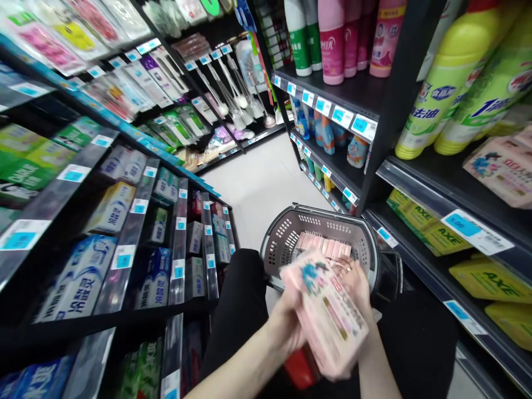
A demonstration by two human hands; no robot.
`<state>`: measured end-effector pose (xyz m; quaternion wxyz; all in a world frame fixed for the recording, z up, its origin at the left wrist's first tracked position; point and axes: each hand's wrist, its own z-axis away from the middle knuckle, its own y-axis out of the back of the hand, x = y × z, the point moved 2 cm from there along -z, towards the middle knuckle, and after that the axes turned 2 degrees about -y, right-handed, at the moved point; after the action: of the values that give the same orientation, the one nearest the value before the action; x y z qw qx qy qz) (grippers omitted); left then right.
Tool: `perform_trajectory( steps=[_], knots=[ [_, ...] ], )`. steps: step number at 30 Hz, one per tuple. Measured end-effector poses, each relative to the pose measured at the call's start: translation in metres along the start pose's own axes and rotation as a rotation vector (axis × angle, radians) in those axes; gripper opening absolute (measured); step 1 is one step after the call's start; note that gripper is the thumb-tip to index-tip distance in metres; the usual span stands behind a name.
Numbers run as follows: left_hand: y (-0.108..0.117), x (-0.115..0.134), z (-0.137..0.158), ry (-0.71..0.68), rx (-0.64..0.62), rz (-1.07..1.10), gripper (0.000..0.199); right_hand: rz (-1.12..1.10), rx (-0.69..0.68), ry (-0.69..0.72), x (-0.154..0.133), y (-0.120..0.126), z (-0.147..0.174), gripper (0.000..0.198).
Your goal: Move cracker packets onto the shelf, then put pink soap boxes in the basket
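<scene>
My left hand [288, 316] grips the left side of a pink soap pack [332, 321] with blue flowers and printed lettering, slightly blurred. The pack is tilted above my lap. My right hand [349, 275] is just beyond its right edge, fingers stretched toward the basket; part of the palm and wrist is behind the pack. In front of my knees stands a grey shopping basket [276, 235] with perforated walls. Several pink packs [324, 244] lie inside it. Below the held pack, a red object [301, 368] is partly hidden.
Toothpaste boxes [85, 277] fill the shelves on my left. On the right are yellow-green bottles [451, 77], more pink packs [501, 166] and yellow AXE packs [424, 224]. A shelf edge [440, 208] runs close to the basket's right side. Pale floor [261, 172] shows beyond the basket.
</scene>
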<state>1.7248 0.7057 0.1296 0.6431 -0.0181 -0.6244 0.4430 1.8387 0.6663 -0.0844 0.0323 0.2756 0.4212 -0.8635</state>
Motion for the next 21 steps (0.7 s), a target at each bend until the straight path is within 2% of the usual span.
perform_trajectory(
  steps=[3, 5, 8, 11, 13, 16, 19, 21],
  knots=[
    [-0.010, 0.007, 0.002, 0.168, 0.073, 0.330, 0.074, -0.047, 0.045, -0.067, 0.001, 0.006, -0.001, 0.043],
    [-0.013, 0.009, 0.000, 0.192, 0.144, 0.479, 0.062, -0.066, 0.072, -0.078, 0.001, 0.007, -0.003, 0.041],
    [-0.010, 0.008, -0.004, 0.198, 0.209, 0.553, 0.055, -0.083, 0.093, -0.099, 0.000, 0.006, -0.004, 0.039],
    [0.006, 0.004, -0.008, 0.268, 0.228, 0.433, 0.058, -0.101, 0.113, -0.116, -0.002, 0.005, 0.000, 0.038],
    [0.032, 0.001, -0.015, 0.376, 0.243, 0.163, 0.060, -0.116, 0.134, -0.115, -0.005, 0.004, 0.003, 0.035],
    [0.092, -0.010, -0.034, 0.553, 0.306, -0.271, 0.048, -0.133, 0.175, -0.119, -0.007, 0.005, 0.007, 0.034],
    [0.162, -0.029, -0.064, 0.670, 0.423, -0.490, 0.025, -0.137, 0.220, -0.135, -0.005, 0.007, 0.007, 0.032],
    [0.203, -0.046, -0.089, 0.772, 0.492, -0.632, 0.022, -0.135, 0.259, -0.144, -0.003, 0.010, 0.007, 0.030]
  ],
)
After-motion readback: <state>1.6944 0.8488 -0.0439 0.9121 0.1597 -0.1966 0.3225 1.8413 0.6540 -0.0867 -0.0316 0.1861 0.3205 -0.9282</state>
